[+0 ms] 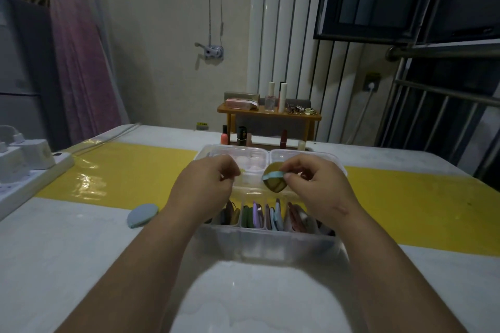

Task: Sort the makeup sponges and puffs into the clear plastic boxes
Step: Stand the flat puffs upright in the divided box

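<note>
My right hand (pixel 311 184) pinches an olive puff (pixel 273 184) by its light blue ribbon (pixel 272 176), between the thumb and the first fingers. The puff hangs in the air above the place where the boxes meet and touches none of them. My left hand (pixel 205 184) is just beside it, with the fingers curled inward. I cannot tell if it holds something small or nothing.

I judge that the sorting is well advanced. The near box (pixel 270 246) has dividers, and in its compartments many puffs of different colours already stand on edge, quite tightly. In the far left box (pixel 230 150) I see some pale pink sponges (pixel 250 163). The far right box (pixel 319 157) is mostly hidden behind my right hand, so I cannot say what is inside.

What remains, as far as I can see: the olive puff must go into a box, and one blue puff (pixel 142 215) lies on the table (pixel 67 251), to the left of the boxes and well apart from them. I see no other loose puffs or sponges, but my arms hide part of the table.
</note>
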